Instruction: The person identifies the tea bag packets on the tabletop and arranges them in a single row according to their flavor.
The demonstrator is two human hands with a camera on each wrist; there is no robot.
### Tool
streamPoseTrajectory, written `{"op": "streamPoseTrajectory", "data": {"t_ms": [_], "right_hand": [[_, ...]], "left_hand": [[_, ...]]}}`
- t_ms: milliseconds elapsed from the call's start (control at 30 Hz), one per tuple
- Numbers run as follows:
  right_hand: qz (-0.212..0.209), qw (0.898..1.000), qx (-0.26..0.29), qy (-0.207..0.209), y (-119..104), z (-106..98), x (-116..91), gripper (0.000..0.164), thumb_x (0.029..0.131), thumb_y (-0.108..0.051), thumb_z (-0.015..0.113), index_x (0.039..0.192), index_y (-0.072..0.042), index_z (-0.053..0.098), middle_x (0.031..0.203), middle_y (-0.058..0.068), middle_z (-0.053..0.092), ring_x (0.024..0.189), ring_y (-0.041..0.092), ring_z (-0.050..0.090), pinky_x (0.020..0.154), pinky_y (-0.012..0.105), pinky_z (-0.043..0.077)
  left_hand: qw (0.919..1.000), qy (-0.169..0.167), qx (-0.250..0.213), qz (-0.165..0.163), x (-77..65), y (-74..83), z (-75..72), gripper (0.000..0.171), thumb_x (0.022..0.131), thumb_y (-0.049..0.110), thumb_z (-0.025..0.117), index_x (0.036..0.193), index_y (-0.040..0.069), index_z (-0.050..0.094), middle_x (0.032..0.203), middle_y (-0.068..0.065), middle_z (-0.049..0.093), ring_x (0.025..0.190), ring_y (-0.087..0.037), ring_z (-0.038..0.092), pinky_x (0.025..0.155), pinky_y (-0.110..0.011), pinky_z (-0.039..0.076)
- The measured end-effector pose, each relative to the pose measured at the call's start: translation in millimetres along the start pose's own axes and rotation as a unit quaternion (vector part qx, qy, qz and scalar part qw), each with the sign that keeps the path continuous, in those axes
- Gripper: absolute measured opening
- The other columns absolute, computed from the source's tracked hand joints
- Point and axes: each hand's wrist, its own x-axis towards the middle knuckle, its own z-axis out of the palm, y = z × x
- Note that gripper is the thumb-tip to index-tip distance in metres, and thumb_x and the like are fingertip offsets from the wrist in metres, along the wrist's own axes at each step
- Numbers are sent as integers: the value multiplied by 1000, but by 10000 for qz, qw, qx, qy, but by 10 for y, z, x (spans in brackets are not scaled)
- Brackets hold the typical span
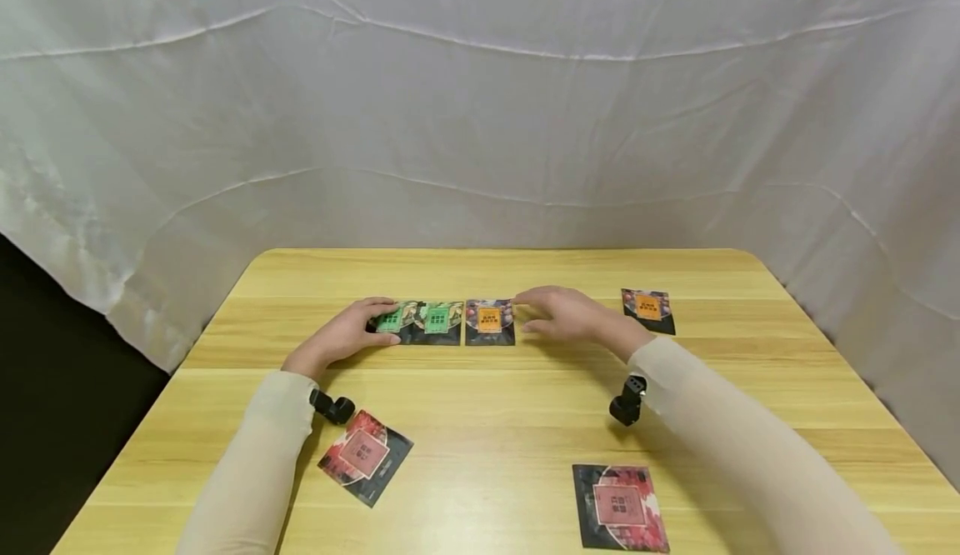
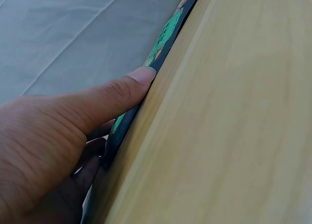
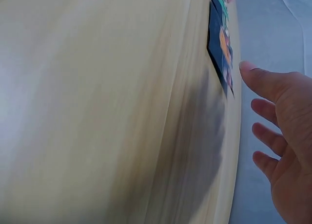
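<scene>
Two flat packets with green labels lie side by side on the table. My left hand (image 1: 347,332) holds the left green packet (image 1: 388,322), thumb on its near edge and fingers about its left end and far edge. The thumb (image 2: 142,75) shows against the packet's dark border in the left wrist view. Beside it lies the second green packet (image 1: 438,322), then an orange-labelled packet (image 1: 490,322) across a narrow gap. My right hand (image 1: 567,313) hovers just right of the orange packet, fingers loosely spread and holding nothing; the right wrist view shows it apart from the packet.
Another orange-labelled packet (image 1: 648,309) lies tilted behind my right wrist. Toward the front are a red packet (image 1: 365,457) by my left forearm and another red packet (image 1: 619,507) at the right. A pale cloth (image 1: 480,122) hangs behind the wooden table (image 1: 487,422).
</scene>
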Motion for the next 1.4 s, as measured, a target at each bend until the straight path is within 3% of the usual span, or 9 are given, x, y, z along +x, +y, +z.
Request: {"op": "streamPoseTrajectory", "data": {"t_ms": [433, 767, 933, 1167, 1400], "right_hand": [[544, 9968, 331, 478, 432, -93, -427, 55, 96, -33, 65, 143, -9, 52, 143, 14, 51, 132, 37, 44, 109, 55, 34], [765, 9930, 404, 802, 787, -84, -688, 72, 89, -41, 71, 148, -9, 45, 146, 19, 45, 135, 40, 39, 111, 56, 28], [903, 9921, 328, 806, 951, -54, -801, 74, 90, -50, 66, 147, -7, 45, 148, 21, 42, 136, 42, 36, 111, 59, 27], [1011, 9914, 324, 765, 1133, -36, -910, 78, 90, -50, 66, 148, -3, 42, 149, 25, 37, 137, 45, 32, 110, 61, 26], [1284, 9879, 380, 778, 1287, -44, -997, 78, 92, -51, 64, 148, -2, 41, 146, 25, 41, 134, 44, 36, 108, 60, 30]], "left_hand": [[10000, -24, 3, 58, 19, -3, -7, 71, 91, 40, 70, 149, 9, 43, 154, -18, 33, 141, -40, 26, 113, -58, 23], [10000, -41, -11, 6, 10, 12, -5, 70, 91, 39, 70, 149, 9, 44, 154, -17, 32, 142, -40, 25, 113, -57, 23], [10000, -54, 27, -9, 1, 8, -2, 72, 90, 41, 70, 149, 9, 43, 154, -17, 32, 142, -40, 25, 113, -58, 23], [10000, -31, -11, 6, -13, 4, 10, 71, 90, 41, 70, 149, 10, 43, 154, -17, 32, 142, -40, 26, 113, -58, 24], [10000, -7, 52, -24, -5, 23, 0, 71, 91, 41, 70, 149, 11, 43, 154, -17, 32, 142, -40, 26, 113, -58, 23]]}}
